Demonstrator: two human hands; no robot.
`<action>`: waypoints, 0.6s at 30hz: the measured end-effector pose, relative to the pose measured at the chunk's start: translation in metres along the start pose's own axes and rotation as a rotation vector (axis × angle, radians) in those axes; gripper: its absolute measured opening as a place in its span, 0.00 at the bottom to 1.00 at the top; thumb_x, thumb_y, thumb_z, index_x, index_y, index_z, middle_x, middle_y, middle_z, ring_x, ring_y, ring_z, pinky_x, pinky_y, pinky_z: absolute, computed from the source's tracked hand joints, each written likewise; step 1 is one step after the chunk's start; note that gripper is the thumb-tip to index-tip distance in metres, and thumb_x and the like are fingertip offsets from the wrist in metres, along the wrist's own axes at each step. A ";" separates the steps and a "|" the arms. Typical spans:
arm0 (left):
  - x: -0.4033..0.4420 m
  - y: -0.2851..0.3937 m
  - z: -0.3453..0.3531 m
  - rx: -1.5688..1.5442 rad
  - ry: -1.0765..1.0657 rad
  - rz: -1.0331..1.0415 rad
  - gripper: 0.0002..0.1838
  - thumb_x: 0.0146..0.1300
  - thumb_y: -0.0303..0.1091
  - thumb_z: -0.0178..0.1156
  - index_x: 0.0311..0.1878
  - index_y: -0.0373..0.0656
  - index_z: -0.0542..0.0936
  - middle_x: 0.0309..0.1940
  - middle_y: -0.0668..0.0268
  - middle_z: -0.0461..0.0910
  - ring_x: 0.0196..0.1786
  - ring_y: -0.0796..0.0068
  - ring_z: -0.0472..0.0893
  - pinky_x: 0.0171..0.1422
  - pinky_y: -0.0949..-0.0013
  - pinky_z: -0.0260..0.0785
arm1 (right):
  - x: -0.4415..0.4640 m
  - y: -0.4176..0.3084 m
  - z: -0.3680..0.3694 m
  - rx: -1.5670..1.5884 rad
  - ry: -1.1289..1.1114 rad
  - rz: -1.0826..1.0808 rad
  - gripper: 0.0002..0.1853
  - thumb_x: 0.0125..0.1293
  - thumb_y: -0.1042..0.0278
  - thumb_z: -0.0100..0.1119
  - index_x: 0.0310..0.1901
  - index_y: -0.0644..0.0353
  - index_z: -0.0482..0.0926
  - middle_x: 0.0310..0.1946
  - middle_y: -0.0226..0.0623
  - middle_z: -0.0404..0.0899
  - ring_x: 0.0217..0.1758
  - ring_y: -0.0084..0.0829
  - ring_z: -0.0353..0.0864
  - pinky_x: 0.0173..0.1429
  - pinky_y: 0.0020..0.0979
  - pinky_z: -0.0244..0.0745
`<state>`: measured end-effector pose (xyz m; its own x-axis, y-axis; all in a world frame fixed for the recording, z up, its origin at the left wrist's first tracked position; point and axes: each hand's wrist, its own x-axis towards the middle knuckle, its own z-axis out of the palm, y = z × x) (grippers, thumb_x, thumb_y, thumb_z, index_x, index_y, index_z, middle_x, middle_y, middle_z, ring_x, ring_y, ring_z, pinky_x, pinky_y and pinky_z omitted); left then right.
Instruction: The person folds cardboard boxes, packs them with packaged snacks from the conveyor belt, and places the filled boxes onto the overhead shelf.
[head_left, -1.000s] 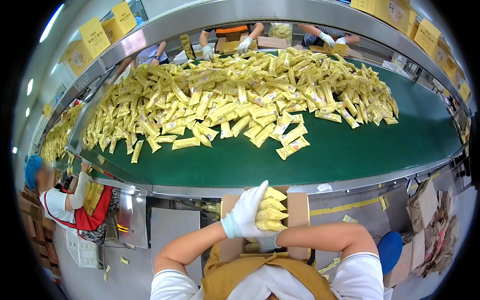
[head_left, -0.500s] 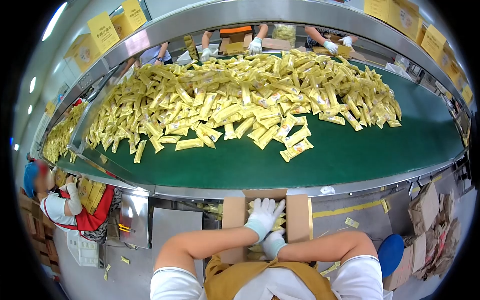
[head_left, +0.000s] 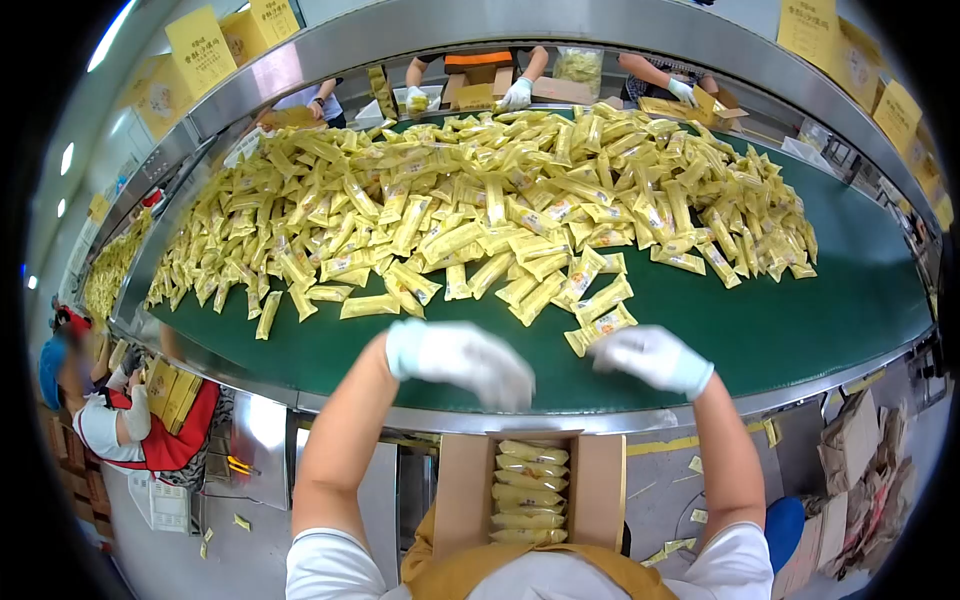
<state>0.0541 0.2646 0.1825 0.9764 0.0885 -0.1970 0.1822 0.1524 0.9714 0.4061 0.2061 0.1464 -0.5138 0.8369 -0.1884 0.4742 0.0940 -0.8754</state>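
Note:
My left hand [head_left: 468,362], in a white glove and smeared by motion, is over the front of the green belt; its finger positions are unclear. My right hand [head_left: 655,360], also gloved, reaches in from the right with fingers stretched out and slightly blurred. Its fingertips are beside a yellow snack packet [head_left: 602,327] at the front of the pile; whether they touch it I cannot tell. Below both hands, an open cardboard box [head_left: 465,495] stands against my apron, holding a column of several yellow packets [head_left: 530,485] lying flat.
A large heap of yellow packets [head_left: 440,200] covers the back of the green conveyor belt [head_left: 850,280]. Gloved co-workers' hands [head_left: 517,95] work across it. Another person [head_left: 110,420] sits at the left. Crumpled brown cartons [head_left: 850,440] and a blue stool [head_left: 785,530] are at the right.
Both my hands have left the cardboard box and moved forward over the belt, apart from each other. The box's row of packets is now uncovered. Across the belt, co-workers' hands have shifted.

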 end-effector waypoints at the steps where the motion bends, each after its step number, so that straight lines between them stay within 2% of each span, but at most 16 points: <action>1: 0.003 0.001 -0.025 0.068 0.213 -0.018 0.25 0.76 0.39 0.56 0.68 0.32 0.74 0.59 0.55 0.82 0.60 0.66 0.82 0.66 0.64 0.74 | 0.018 0.027 -0.008 -0.109 0.247 -0.080 0.22 0.72 0.52 0.58 0.57 0.61 0.83 0.51 0.44 0.84 0.55 0.37 0.84 0.62 0.34 0.77; 2: 0.012 -0.011 -0.055 0.380 0.523 0.012 0.28 0.74 0.44 0.58 0.69 0.34 0.73 0.60 0.55 0.82 0.62 0.65 0.81 0.67 0.64 0.73 | 0.039 0.045 -0.023 -0.337 0.332 -0.064 0.25 0.71 0.48 0.59 0.62 0.57 0.80 0.58 0.47 0.80 0.65 0.45 0.77 0.70 0.37 0.70; 3: 0.028 -0.031 -0.085 0.475 0.815 -0.064 0.33 0.71 0.51 0.61 0.70 0.35 0.73 0.63 0.55 0.79 0.65 0.63 0.78 0.71 0.64 0.69 | 0.060 0.069 -0.032 -0.405 0.373 0.008 0.30 0.69 0.44 0.60 0.66 0.54 0.77 0.66 0.50 0.74 0.71 0.50 0.69 0.76 0.40 0.63; 5: 0.058 -0.047 -0.133 0.803 1.117 -0.275 0.43 0.63 0.61 0.65 0.72 0.39 0.71 0.70 0.50 0.73 0.71 0.53 0.73 0.76 0.59 0.64 | 0.100 0.096 -0.037 -0.488 0.410 0.133 0.34 0.68 0.37 0.58 0.71 0.44 0.73 0.74 0.48 0.64 0.77 0.51 0.63 0.79 0.41 0.59; 6: 0.072 -0.058 -0.154 0.857 1.175 -0.314 0.49 0.58 0.66 0.66 0.74 0.42 0.69 0.70 0.48 0.72 0.72 0.48 0.71 0.77 0.58 0.62 | 0.121 0.105 -0.038 -0.524 0.420 0.169 0.35 0.66 0.34 0.56 0.72 0.40 0.72 0.75 0.47 0.62 0.78 0.55 0.59 0.79 0.46 0.57; 9: 0.110 -0.069 -0.185 0.839 1.114 -0.408 0.47 0.56 0.70 0.63 0.77 0.60 0.66 0.72 0.48 0.70 0.74 0.52 0.69 0.76 0.53 0.63 | 0.166 0.118 -0.027 -0.532 0.483 0.327 0.40 0.62 0.27 0.55 0.74 0.34 0.68 0.78 0.45 0.58 0.80 0.64 0.50 0.80 0.58 0.51; 10: 0.122 -0.054 -0.164 0.961 1.134 -0.546 0.45 0.54 0.73 0.62 0.76 0.74 0.66 0.71 0.51 0.70 0.73 0.50 0.69 0.74 0.48 0.64 | 0.175 0.116 -0.016 -0.516 0.505 0.388 0.42 0.61 0.25 0.55 0.75 0.33 0.67 0.78 0.44 0.57 0.80 0.67 0.48 0.79 0.61 0.49; 11: 0.136 -0.067 -0.163 1.000 1.137 -0.537 0.45 0.54 0.73 0.62 0.76 0.75 0.66 0.70 0.52 0.71 0.73 0.50 0.69 0.73 0.47 0.64 | 0.180 0.115 -0.004 -0.601 0.551 0.410 0.44 0.58 0.23 0.56 0.75 0.31 0.66 0.78 0.44 0.58 0.79 0.68 0.46 0.76 0.67 0.49; 13: 0.150 -0.089 -0.153 1.077 1.143 -0.520 0.44 0.53 0.73 0.63 0.75 0.78 0.67 0.68 0.54 0.72 0.71 0.49 0.70 0.71 0.45 0.65 | 0.179 0.107 0.012 -0.707 0.558 0.360 0.43 0.57 0.24 0.56 0.73 0.32 0.68 0.77 0.45 0.58 0.78 0.66 0.49 0.75 0.65 0.52; 14: 0.148 -0.100 -0.146 1.119 1.195 -0.476 0.40 0.57 0.69 0.61 0.74 0.75 0.69 0.72 0.51 0.68 0.70 0.47 0.71 0.72 0.50 0.66 | 0.178 0.109 0.021 -0.725 0.593 0.344 0.43 0.56 0.25 0.57 0.72 0.33 0.69 0.77 0.45 0.59 0.78 0.65 0.50 0.73 0.65 0.55; 17: 0.126 -0.107 -0.125 1.030 1.166 -0.347 0.34 0.61 0.63 0.60 0.72 0.72 0.72 0.68 0.50 0.71 0.66 0.47 0.74 0.70 0.48 0.67 | 0.155 0.101 0.041 -0.803 0.556 0.349 0.42 0.57 0.27 0.58 0.72 0.35 0.70 0.76 0.45 0.59 0.77 0.65 0.52 0.72 0.64 0.57; 18: 0.116 -0.120 -0.120 1.033 1.207 -0.264 0.30 0.63 0.56 0.62 0.69 0.66 0.75 0.65 0.51 0.72 0.64 0.47 0.75 0.68 0.48 0.67 | 0.142 0.095 0.044 -0.765 0.566 0.308 0.39 0.59 0.29 0.58 0.71 0.36 0.72 0.76 0.44 0.59 0.75 0.65 0.57 0.71 0.64 0.58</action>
<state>0.1317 0.3746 0.0274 0.3402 0.9304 0.1361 0.8067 -0.3632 0.4662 0.3466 0.3095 0.0167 0.0307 0.9980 0.0555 0.9642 -0.0149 -0.2646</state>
